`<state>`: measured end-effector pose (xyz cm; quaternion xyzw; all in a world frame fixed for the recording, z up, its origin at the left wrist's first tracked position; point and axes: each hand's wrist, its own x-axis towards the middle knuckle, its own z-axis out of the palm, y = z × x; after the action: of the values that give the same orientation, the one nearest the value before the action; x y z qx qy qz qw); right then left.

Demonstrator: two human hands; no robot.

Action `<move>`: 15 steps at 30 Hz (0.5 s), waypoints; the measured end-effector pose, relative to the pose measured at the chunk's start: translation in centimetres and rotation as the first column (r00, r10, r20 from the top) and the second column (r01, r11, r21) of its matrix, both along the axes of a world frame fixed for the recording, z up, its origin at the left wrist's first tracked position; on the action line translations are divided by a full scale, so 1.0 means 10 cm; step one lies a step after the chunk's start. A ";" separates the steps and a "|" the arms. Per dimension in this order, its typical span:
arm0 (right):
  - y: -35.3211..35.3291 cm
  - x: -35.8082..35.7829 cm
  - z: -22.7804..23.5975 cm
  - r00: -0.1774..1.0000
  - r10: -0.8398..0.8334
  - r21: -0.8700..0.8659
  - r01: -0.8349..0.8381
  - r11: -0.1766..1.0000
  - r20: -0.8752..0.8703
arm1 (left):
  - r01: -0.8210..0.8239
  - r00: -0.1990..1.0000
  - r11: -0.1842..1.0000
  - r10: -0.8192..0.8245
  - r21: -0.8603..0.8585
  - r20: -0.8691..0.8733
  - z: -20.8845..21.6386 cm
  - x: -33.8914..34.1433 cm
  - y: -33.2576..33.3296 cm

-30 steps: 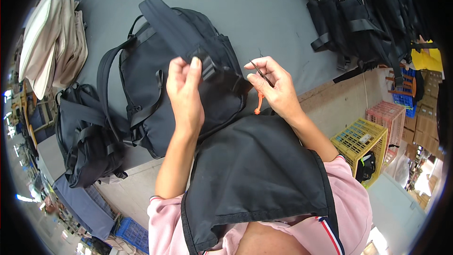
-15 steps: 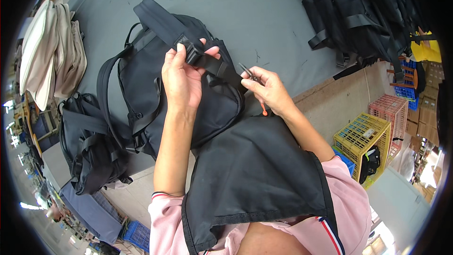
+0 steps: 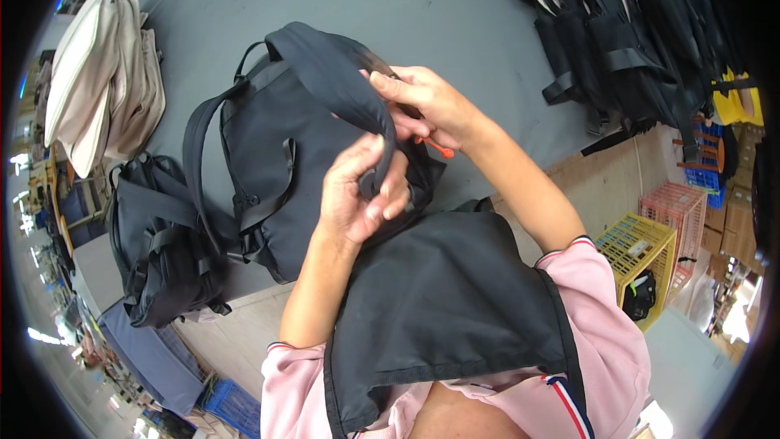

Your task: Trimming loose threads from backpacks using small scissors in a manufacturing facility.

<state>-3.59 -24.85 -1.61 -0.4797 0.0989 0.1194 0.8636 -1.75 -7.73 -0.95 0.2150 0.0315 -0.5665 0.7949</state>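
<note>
A black backpack [image 3: 284, 146] lies on the grey table in front of me. Its padded shoulder strap [image 3: 321, 69] is lifted and bends over toward me. My left hand [image 3: 361, 191] is closed round the strap's lower part, the fingers curled about its edge. On the far side of the strap is my right hand [image 3: 431, 106], its thumb and fingers at the strap's edge. Small thread snips [image 3: 436, 147] stay in the right hand; only their orange end shows below the palm, while the dark tips are hidden. The strap's buckle is out of sight behind the hands.
Another black bag [image 3: 162, 252] sits at the table's left edge, with a stack of beige bags [image 3: 106, 81] beyond it. Black bags [image 3: 626, 41] are piled at the far right. Yellow [image 3: 638, 248] and pink [image 3: 674, 203] crates stand on the floor to the right.
My right hand has moved up and left to the strap. My left hand has moved down and right, from the buckle to the strap's padded part. The strap has swung toward me.
</note>
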 end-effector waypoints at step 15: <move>0.16 -0.19 0.27 0.919 -0.321 -0.258 0.375 0.890 0.229 | -0.646 -0.132 0.759 -0.211 0.078 0.969 0.09 -0.20 -0.09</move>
<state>-5.45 -23.20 1.08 -0.5869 0.1218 -0.0980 0.7944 -3.77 -8.63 -0.10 0.7678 -0.3549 -0.0214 0.5330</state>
